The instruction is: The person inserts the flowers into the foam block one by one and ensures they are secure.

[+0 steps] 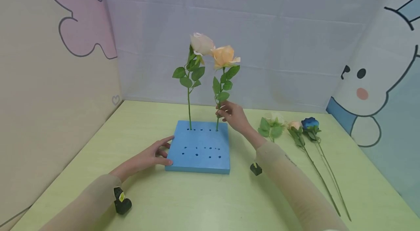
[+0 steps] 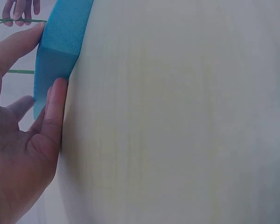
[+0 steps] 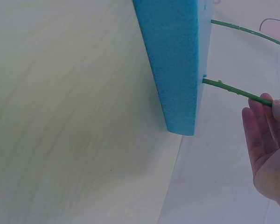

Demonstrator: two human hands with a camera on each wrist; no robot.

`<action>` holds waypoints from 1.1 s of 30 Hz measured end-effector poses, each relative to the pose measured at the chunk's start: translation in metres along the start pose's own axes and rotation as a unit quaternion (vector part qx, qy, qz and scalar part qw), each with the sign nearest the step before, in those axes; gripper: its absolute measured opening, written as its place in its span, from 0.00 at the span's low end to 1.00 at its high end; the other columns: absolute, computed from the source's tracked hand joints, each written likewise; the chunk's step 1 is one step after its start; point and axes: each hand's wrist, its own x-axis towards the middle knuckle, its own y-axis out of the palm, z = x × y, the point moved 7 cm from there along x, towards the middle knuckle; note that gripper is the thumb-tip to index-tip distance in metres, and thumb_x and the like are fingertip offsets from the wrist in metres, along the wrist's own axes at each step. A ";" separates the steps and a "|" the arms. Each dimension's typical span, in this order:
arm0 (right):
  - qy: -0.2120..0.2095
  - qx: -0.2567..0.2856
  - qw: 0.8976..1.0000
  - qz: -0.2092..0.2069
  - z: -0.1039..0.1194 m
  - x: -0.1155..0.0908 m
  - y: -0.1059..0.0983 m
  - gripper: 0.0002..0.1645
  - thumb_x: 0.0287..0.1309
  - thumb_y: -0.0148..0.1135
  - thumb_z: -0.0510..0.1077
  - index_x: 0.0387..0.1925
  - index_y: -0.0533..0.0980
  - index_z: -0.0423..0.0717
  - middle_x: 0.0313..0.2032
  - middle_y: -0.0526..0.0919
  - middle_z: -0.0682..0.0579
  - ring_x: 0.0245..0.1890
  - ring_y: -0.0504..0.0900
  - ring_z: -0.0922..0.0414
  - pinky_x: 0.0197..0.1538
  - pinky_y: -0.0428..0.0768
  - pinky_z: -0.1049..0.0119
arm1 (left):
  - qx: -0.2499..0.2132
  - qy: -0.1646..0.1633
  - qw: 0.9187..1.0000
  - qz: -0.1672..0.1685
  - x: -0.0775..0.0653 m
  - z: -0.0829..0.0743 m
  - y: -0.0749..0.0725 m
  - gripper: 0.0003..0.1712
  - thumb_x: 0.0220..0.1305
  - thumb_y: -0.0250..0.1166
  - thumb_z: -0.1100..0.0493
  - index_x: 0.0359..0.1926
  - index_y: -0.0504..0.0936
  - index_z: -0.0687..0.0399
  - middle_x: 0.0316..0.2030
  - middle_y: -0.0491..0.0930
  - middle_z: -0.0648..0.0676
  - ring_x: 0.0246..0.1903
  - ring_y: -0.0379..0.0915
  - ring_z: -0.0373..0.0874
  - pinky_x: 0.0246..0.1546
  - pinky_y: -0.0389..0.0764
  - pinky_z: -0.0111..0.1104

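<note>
A blue foam block [image 1: 200, 138] with rows of small holes lies flat on the table. Two artificial roses stand in its back row: a pale pink-white rose [image 1: 201, 44] at the left and a peach rose [image 1: 224, 56] at the right. My right hand [image 1: 233, 115] pinches the peach rose's green stem [image 3: 233, 89] between thumb and fingers, a little above the foam. With fingers spread, my left hand [image 1: 151, 156] touches the block's left side; in the left wrist view its thumb and fingers lie along the foam's edges [image 2: 60, 51].
On the right of the table lie a white rose [image 1: 275, 118], a peach rose [image 1: 295, 125] and a blue rose [image 1: 310, 124], their long stems toward the front. A white cloth [image 1: 246, 23] hangs behind the table, with cartoon-printed sheets [image 1: 367, 78] at both sides.
</note>
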 end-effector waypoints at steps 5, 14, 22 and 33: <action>-0.005 -0.003 1.000 0.008 0.002 0.001 0.001 0.14 0.68 0.58 0.38 0.51 0.76 0.34 0.43 0.87 0.38 0.42 0.88 0.45 0.42 0.86 0.55 | 0.002 -0.004 1.000 0.001 -0.001 -0.001 -0.001 0.53 0.59 0.70 0.47 0.78 0.49 0.44 0.68 0.63 0.63 0.54 0.69 0.50 0.50 0.72 0.39; -0.002 -0.008 1.000 0.008 0.001 0.000 -0.001 0.15 0.68 0.57 0.38 0.53 0.76 0.36 0.44 0.87 0.39 0.42 0.88 0.46 0.40 0.86 0.60 | -0.001 -0.001 1.000 0.003 -0.004 -0.007 -0.001 0.53 0.60 0.70 0.48 0.78 0.49 0.45 0.68 0.63 0.63 0.55 0.69 0.50 0.52 0.72 0.41; -0.001 0.004 1.000 0.015 0.001 -0.002 -0.002 0.16 0.69 0.57 0.38 0.55 0.76 0.37 0.45 0.86 0.37 0.43 0.87 0.43 0.42 0.86 0.57 | -0.016 0.013 1.000 0.002 -0.002 -0.007 0.000 0.53 0.60 0.70 0.51 0.78 0.48 0.48 0.68 0.62 0.65 0.54 0.69 0.50 0.53 0.73 0.42; -0.008 -0.024 1.000 0.012 -0.001 -0.007 -0.003 0.23 0.67 0.59 0.40 0.62 0.72 0.40 0.50 0.86 0.39 0.49 0.87 0.45 0.48 0.85 0.56 | -0.017 0.017 1.000 -0.003 -0.002 -0.006 0.000 0.53 0.60 0.70 0.52 0.78 0.49 0.47 0.67 0.62 0.65 0.54 0.69 0.50 0.53 0.73 0.44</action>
